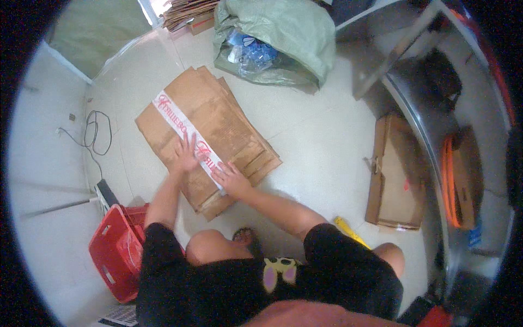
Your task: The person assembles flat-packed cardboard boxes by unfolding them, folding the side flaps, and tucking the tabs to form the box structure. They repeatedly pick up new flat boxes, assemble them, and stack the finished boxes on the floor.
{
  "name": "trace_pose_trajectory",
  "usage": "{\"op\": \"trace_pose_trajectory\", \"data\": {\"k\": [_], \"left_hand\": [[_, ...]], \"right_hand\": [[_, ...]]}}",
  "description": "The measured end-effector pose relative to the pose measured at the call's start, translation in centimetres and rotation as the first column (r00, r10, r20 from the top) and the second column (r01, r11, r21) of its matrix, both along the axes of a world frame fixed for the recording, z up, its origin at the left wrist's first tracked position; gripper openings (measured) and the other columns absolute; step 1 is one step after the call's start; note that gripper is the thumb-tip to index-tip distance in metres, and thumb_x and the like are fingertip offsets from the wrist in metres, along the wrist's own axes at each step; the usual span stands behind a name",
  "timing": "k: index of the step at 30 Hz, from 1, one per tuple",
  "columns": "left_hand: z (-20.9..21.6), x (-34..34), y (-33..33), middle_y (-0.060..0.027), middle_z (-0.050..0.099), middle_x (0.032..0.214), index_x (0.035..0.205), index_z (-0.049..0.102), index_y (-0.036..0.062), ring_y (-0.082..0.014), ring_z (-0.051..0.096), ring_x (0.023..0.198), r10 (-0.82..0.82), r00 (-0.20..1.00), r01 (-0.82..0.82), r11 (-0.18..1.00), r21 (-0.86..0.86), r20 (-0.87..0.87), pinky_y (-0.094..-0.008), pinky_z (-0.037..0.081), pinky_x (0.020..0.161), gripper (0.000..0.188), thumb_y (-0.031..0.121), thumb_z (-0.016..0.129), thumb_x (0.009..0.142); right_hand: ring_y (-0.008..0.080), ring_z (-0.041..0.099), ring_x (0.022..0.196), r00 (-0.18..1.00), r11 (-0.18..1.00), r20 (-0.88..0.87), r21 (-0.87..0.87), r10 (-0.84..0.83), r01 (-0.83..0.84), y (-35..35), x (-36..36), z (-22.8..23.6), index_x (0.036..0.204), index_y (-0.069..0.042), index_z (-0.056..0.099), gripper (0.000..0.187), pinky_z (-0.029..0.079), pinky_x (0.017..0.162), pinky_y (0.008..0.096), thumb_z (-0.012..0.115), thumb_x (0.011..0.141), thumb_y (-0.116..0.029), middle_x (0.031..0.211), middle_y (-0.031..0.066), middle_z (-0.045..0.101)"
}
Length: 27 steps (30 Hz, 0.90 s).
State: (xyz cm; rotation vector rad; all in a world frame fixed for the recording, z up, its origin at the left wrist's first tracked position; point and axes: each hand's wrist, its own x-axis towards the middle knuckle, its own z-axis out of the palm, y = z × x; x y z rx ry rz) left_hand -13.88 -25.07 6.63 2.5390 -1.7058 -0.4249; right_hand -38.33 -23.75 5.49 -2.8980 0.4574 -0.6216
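A stack of flattened cardboard boxes (218, 114) lies on the floor in front of me, turned at a slant. Across the top sheet runs a strip of white packing tape (175, 118) with red print. My left hand (186, 156) rests on the cardboard at the tape's left edge, fingers spread. My right hand (233, 180) lies flat on the tape nearer its lower end, fingers apart. Neither hand grips anything. Darker worn patches show on the top sheet's right part.
A green woven sack (283, 32) holding blue and clear plastic stands beyond the stack. More flattened cardboard (188, 12) is at the far left. Near my left arm is a red plastic basket (111, 250); a cable (97, 133) lies by the wall. A cardboard box (400, 174) sits right, beside a metal-edged unit.
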Motion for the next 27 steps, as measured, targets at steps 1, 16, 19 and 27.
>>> {"op": "trace_pose_trajectory", "data": {"k": [1, 16, 19, 27], "left_hand": [[-3.6, -0.4, 0.5, -0.0109, -0.002, 0.17, 0.163, 0.017, 0.0251, -0.0423, -0.001, 0.155, 0.004, 1.0, -0.003, 0.999, -0.045, 0.026, -0.071, 0.004, 0.117, 0.095, 0.064, 0.06, 0.088], [-3.7, -8.3, 7.7, -0.0123, 0.009, 0.17, 0.162, 0.021, 0.0208, -0.0394, 0.004, 0.155, -0.197, 0.953, 0.219, 0.973, -0.076, 0.23, -0.0718, 0.01, 0.116, 0.082, 0.065, 0.044, 0.097], [-1.3, -9.2, 4.6, -0.0154, 0.013, 0.168, 0.16, 0.025, 0.0142, -0.0392, 0.009, 0.154, -0.225, 0.938, 0.204, 0.973, 0.105, 0.265, -0.0691, 0.013, 0.117, 0.081, 0.06, 0.048, 0.098], [9.0, -37.0, 2.6, -0.0236, 0.045, 0.15, 0.149, 0.036, -0.0018, -0.0377, 0.044, 0.139, -0.467, 0.693, 0.591, 0.805, 0.06, -0.549, -0.0493, 0.038, 0.113, 0.079, 0.035, 0.073, 0.09]], "right_hand": [[0.0362, 0.045, 0.139, 0.998, 1.0, -0.055, 0.006, -0.023, 0.024, 0.6, 0.8, -1.9, 0.135, -0.009, 0.06, 0.048, 0.031, 0.117, 0.0547, 0.056, 0.09, -0.021, 0.148, 0.0107, 0.053], [0.0393, 0.053, 0.125, 0.335, 0.287, -0.484, 0.172, -0.808, 0.942, 0.0, -45.2, 4.1, 0.136, 0.0, 0.048, 0.065, 0.045, 0.105, 0.0496, 0.071, 0.081, -0.027, 0.132, 0.0232, 0.054], [0.0411, 0.059, 0.118, -0.005, -0.075, -0.405, 0.156, -0.914, 0.985, 1.7, -57.7, -3.3, 0.135, -0.002, 0.051, 0.058, 0.046, 0.104, 0.0487, 0.059, 0.092, -0.041, 0.129, 0.0265, 0.059], [0.0458, 0.066, 0.086, 0.514, 0.387, -0.264, 0.412, -0.816, 0.825, 1.2, -60.6, -5.0, 0.096, -0.002, 0.07, 0.052, 0.051, 0.083, 0.0543, 0.036, 0.106, -0.04, 0.095, 0.0263, 0.069]]}}
